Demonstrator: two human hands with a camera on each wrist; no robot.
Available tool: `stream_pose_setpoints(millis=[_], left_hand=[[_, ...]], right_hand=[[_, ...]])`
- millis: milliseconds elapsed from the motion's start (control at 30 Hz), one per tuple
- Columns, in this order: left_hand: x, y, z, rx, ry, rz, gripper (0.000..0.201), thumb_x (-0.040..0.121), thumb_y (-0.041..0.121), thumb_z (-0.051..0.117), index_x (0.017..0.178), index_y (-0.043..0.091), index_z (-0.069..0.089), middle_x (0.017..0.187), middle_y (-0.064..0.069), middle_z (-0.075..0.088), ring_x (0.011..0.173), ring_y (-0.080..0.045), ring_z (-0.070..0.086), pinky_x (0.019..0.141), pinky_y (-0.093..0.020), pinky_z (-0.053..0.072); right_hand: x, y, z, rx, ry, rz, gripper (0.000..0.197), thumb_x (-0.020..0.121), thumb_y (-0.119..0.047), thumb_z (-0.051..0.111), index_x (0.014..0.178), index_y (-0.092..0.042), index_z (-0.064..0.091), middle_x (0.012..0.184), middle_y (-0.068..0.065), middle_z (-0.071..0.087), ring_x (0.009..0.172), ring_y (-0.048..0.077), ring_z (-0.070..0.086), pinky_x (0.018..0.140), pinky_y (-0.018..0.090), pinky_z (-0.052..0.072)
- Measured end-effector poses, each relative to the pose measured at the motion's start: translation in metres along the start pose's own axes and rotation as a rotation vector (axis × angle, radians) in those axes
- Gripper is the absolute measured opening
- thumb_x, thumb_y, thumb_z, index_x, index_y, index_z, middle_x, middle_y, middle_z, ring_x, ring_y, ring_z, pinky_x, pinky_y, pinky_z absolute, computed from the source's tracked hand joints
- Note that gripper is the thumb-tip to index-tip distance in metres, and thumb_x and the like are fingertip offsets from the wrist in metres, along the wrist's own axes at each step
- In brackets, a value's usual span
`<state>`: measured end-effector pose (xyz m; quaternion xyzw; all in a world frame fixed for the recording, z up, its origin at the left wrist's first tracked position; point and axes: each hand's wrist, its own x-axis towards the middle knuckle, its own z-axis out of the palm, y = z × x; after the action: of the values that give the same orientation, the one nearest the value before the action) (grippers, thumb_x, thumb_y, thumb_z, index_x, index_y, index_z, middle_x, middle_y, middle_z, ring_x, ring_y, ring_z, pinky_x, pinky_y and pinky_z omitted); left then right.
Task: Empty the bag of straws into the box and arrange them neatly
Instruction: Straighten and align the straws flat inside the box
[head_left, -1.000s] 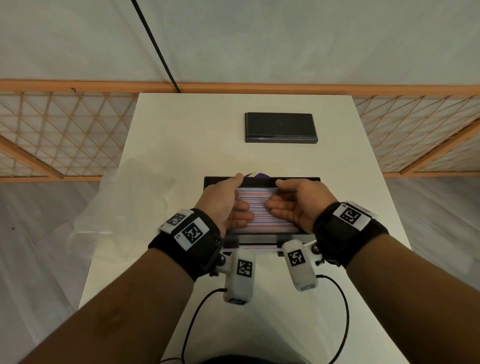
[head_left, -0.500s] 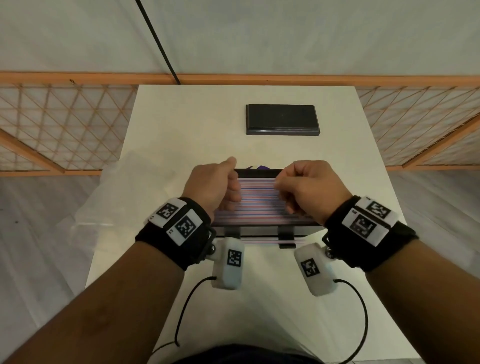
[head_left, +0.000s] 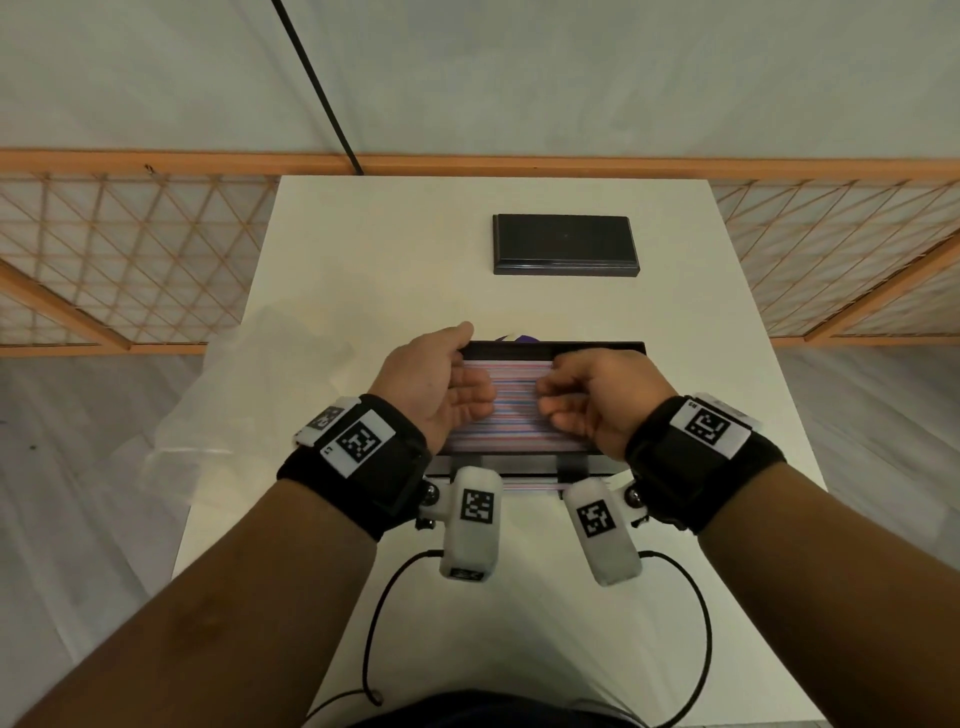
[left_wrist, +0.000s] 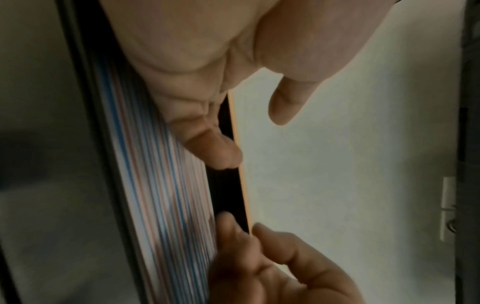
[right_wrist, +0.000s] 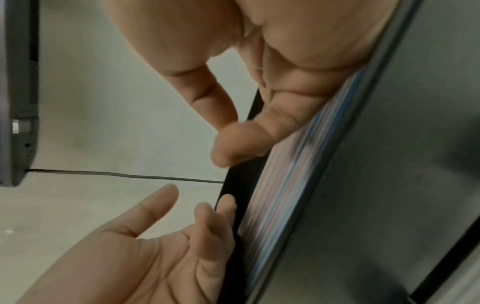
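Left hand (head_left: 435, 383) and right hand (head_left: 597, 400) over box (head_left: 582, 347), fingers loosely bent, resting on straws (head_left: 514, 415), grasping nothing.

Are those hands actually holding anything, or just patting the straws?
Nothing looks held. Both the left hand and the right hand rest their fingers on the straws lying in the box, seemingly smoothing them flat.

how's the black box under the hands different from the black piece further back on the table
The near box is open and holds striped straws; the far black piece shows only a plain closed top. The left hand and right hand are over the near box; nothing touches the far piece. The near box looks wider, though it is closer to the camera. Both are black, rectangular and sit on the white table.
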<state>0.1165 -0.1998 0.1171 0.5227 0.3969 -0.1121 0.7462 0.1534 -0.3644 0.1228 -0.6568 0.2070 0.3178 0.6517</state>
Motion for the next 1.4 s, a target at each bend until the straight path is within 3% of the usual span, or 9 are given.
stream_pose_setpoints(millis=[100, 200, 333, 467, 967, 1033, 1133, 1300, 1400], left_hand=[[-0.002, 0.004, -0.015, 0.147, 0.185, 0.321, 0.022, 0.096, 0.035, 0.063, 0.087, 0.015, 0.065, 0.069, -0.003, 0.067, 0.056, -0.018, 0.06, 0.056, -0.032, 0.05], [-0.004, -0.002, -0.029, 0.502, 0.402, 0.735, 0.017, 0.097, 0.037, 0.058, 0.088, 0.025, 0.065, 0.092, 0.008, 0.067, 0.092, -0.017, 0.062, 0.087, -0.031, 0.045], [-0.001, -0.028, -0.028, 0.696, 0.221, 0.746, 0.065, 0.099, 0.049, 0.031, 0.143, 0.01, 0.059, 0.148, -0.007, 0.057, 0.14, -0.021, 0.047, 0.118, -0.029, 0.029], [0.001, -0.048, -0.026, 0.697, 0.17, 0.711, 0.073, 0.099, 0.051, 0.021, 0.156, 0.01, 0.042, 0.163, -0.008, 0.041, 0.152, -0.02, 0.034, 0.126, -0.03, 0.02], [0.011, -0.039, -0.043, 0.184, 0.245, 0.644, 0.079, 0.094, 0.067, 0.023, 0.14, 0.017, 0.063, 0.143, 0.0, 0.063, 0.133, -0.01, 0.057, 0.121, -0.04, 0.039], [0.01, -0.032, -0.05, 0.084, 0.262, 0.607, 0.074, 0.094, 0.061, 0.023, 0.135, 0.017, 0.066, 0.138, -0.002, 0.067, 0.127, -0.008, 0.062, 0.116, -0.036, 0.043], [0.009, -0.024, -0.058, -0.007, 0.27, 0.565, 0.065, 0.102, 0.061, 0.021, 0.12, 0.023, 0.07, 0.128, 0.003, 0.072, 0.123, -0.009, 0.065, 0.11, -0.033, 0.045], [0.008, -0.025, -0.053, -0.014, 0.24, 0.529, 0.061, 0.111, 0.052, 0.017, 0.124, 0.02, 0.068, 0.131, 0.001, 0.07, 0.125, -0.01, 0.063, 0.112, -0.036, 0.044], [0.008, -0.033, -0.048, 0.032, 0.226, 0.537, 0.069, 0.1, 0.062, 0.02, 0.127, 0.02, 0.068, 0.133, 0.002, 0.069, 0.126, -0.011, 0.062, 0.115, -0.038, 0.043]], right_hand=[[-0.018, -0.004, -0.005, -0.178, -0.062, -0.206, 0.003, 0.086, 0.0, 0.06, 0.086, -0.001, 0.063, 0.063, 0.013, 0.062, 0.042, 0.023, 0.054, 0.039, 0.024, 0.04], [-0.037, 0.007, -0.009, -0.71, -0.161, -0.499, 0.008, 0.082, -0.011, 0.07, 0.075, -0.013, 0.069, 0.056, -0.002, 0.063, 0.043, 0.013, 0.055, 0.048, 0.024, 0.046], [-0.035, 0.054, -0.003, -1.539, -0.237, -0.663, 0.021, 0.089, -0.037, 0.06, 0.1, -0.022, 0.071, 0.084, -0.007, 0.069, 0.08, 0.016, 0.063, 0.078, 0.028, 0.05], [-0.012, 0.098, 0.001, -1.911, -0.225, -0.549, 0.019, 0.097, -0.024, 0.048, 0.1, -0.014, 0.064, 0.096, 0.006, 0.071, 0.087, 0.031, 0.068, 0.078, 0.037, 0.054], [-0.009, 0.099, 0.007, -1.937, -0.25, -0.56, 0.021, 0.094, -0.01, 0.044, 0.107, -0.008, 0.061, 0.095, 0.008, 0.071, 0.086, 0.034, 0.07, 0.076, 0.039, 0.053], [-0.03, 0.084, 0.005, -1.899, -0.202, -0.647, 0.007, 0.083, -0.015, 0.063, 0.09, -0.012, 0.064, 0.074, 0.005, 0.069, 0.063, 0.031, 0.068, 0.056, 0.034, 0.049], [-0.057, 0.065, -0.009, -1.779, -0.024, -0.822, 0.029, 0.056, -0.012, 0.083, 0.058, -0.018, 0.055, 0.043, -0.001, 0.05, 0.032, 0.025, 0.047, 0.04, 0.022, 0.026], [-0.063, 0.019, -0.004, -1.76, 0.127, -0.854, 0.034, 0.052, -0.01, 0.083, 0.056, -0.019, 0.05, 0.042, -0.001, 0.049, 0.031, 0.026, 0.046, 0.043, 0.023, 0.025], [-0.046, 0.012, 0.009, -1.898, 0.016, -0.825, 0.019, 0.077, -0.016, 0.067, 0.077, -0.023, 0.049, 0.069, 0.001, 0.064, 0.058, 0.028, 0.062, 0.052, 0.029, 0.034]])
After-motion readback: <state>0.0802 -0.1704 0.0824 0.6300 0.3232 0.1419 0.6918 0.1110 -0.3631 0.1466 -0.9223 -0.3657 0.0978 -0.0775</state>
